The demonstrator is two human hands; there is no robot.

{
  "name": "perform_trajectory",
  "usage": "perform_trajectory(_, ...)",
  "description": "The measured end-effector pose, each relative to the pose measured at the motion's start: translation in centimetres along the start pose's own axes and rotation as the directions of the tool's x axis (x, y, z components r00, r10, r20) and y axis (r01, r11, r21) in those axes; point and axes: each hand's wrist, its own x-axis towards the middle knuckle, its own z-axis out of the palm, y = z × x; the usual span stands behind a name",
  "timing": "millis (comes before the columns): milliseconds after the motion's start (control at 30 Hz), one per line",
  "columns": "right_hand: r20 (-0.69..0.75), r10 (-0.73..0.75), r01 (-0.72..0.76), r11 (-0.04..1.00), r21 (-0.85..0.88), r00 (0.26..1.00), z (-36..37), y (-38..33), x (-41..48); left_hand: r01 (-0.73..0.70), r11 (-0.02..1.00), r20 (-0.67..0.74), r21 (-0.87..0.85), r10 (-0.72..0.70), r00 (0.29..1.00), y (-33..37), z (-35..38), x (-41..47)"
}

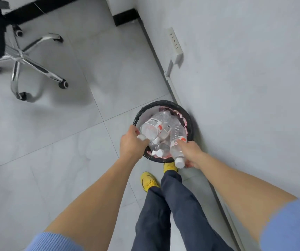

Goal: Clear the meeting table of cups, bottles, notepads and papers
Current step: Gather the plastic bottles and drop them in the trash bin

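Observation:
A round black waste bin [189, 116] with a dark liner stands on the floor against the wall, holding several clear plastic bottles. My left hand [131, 144] grips the neck end of a clear bottle with a white label [150, 128], which tilts into the bin. My right hand [190, 153] holds a second clear bottle [177, 147] by its side over the bin's near rim, white cap toward me. A loose bottle with a white cap [161, 151] lies inside the bin between my hands.
A grey wall [245, 87] runs along the right with a white socket box [176, 46] and cable duct. An office chair with a chrome star base [25, 58] stands at the upper left on the tiled floor. My feet in yellow shoes [149, 181] are just behind the bin.

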Motion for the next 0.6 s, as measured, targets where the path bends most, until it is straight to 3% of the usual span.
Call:
perform_trajectory(300, 0.016, 0.092, -0.093, 0.965, 0.246, 0.996, 3.0, 0.7, 9.9, -0.061, 0.996, 0.093, 0.071, 0.055, 0.994, -1.3, 7.5, 8.5)
perform_trajectory(467, -0.036, 0.051, -0.043, 0.981, 0.189, 0.998, 2.6, 1.8, 12.1, -0.115, 0.987, 0.189, 0.113, 0.092, 0.978, -1.0, 7.8, 9.0)
perform_trajectory(600, -0.033, 0.017, -0.011, 0.986, 0.164, 0.999, 1.8, 0.0, 7.6, -0.107, 0.982, 0.151, 0.154, 0.084, 0.985, 0.0, 5.8, 7.4)
